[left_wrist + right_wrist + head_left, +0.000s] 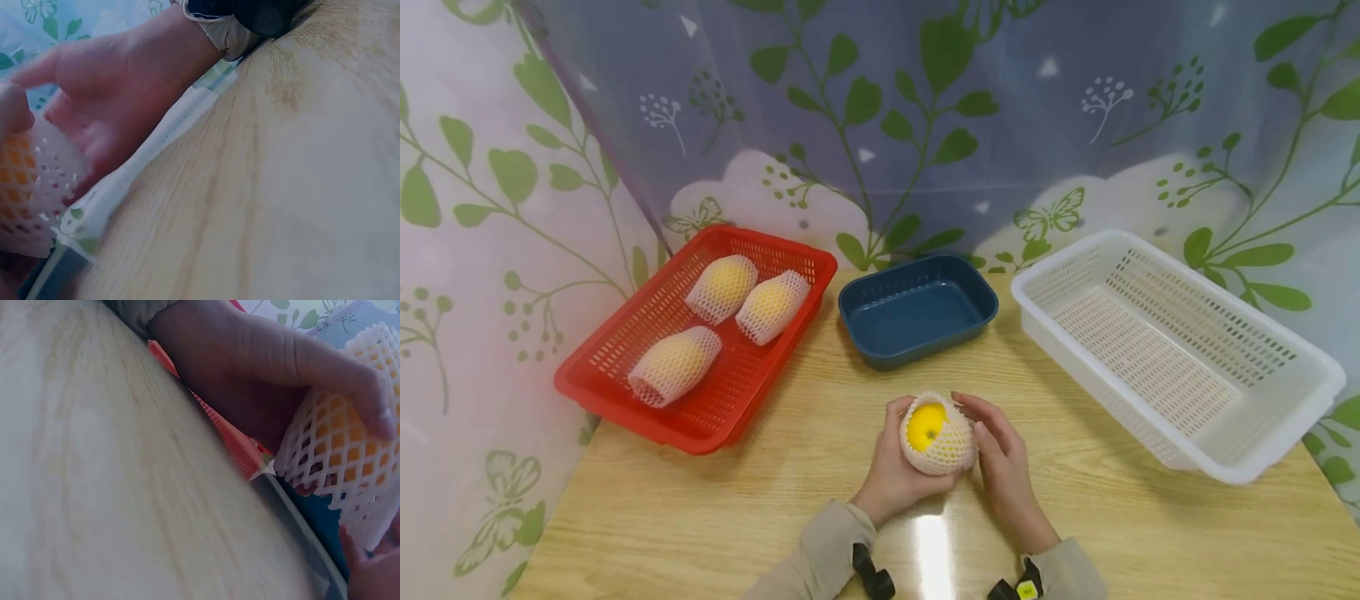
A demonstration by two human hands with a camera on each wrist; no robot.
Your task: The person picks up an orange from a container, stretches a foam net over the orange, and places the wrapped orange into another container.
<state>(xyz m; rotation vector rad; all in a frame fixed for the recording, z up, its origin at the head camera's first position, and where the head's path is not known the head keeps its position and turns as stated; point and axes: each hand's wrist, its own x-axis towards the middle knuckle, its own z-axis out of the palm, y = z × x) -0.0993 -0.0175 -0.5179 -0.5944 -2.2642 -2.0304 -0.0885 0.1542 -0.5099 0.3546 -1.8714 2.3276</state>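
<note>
A round yellow fruit (927, 427) sits in a white foam net sleeve (946, 457) just above the table, its dark-centred end showing through the sleeve's opening. My left hand (895, 475) holds it from the left and below. In the right wrist view, the left thumb (375, 412) lies across the net. My right hand (1003, 471) is at the fruit's right side. Low in the right wrist view, right fingers (375, 565) take the net's tapered end between them. The right palm shows behind the fruit in the left wrist view.
A red basket (752, 408) with several net-wrapped yellow fruits (675, 364) stands left. A dark blue tray (917, 308) is behind the hands, and a white basket (1150, 367) stands right. Patterned cloth hangs behind the wooden table (700, 517).
</note>
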